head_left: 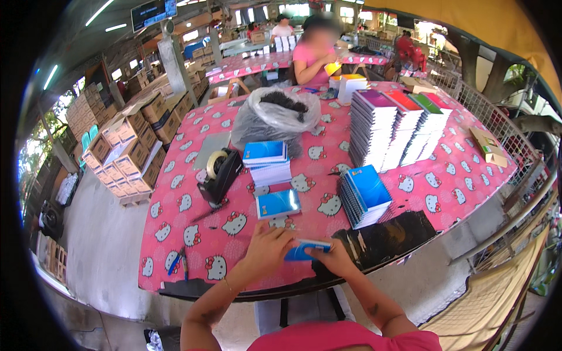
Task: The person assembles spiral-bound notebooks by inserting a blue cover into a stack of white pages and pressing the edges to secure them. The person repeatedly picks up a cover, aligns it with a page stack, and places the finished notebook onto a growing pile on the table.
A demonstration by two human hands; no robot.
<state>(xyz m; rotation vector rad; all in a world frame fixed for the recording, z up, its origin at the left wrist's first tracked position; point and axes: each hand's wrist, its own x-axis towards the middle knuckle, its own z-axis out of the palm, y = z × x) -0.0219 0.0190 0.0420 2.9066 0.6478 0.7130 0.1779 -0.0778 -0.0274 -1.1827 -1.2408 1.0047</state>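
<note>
At the near edge of the table I hold a small blue notebook (300, 253) in front of me. My right hand (336, 258) is closed around its right end, thumb on the cover. My left hand (269, 244) is bent over its left end, with the fingertips at that edge and the hand hiding part of it. Just beyond lies another blue notebook (278, 204), flat on the tablecloth. Behind that one sits a short stack of blue-covered notebooks (266, 161). To the right, a spiral-bound stack of blue notebooks (366, 196) stands near a dark worn patch.
Tall stacks of purple, red and green notebooks (389, 131) rise at the right. A black tape dispenser (220, 178) and a clear bag of black coils (275, 120) stand to the left. Pens (180, 263) lie near the left corner. Across the table sits a co-worker (313, 58).
</note>
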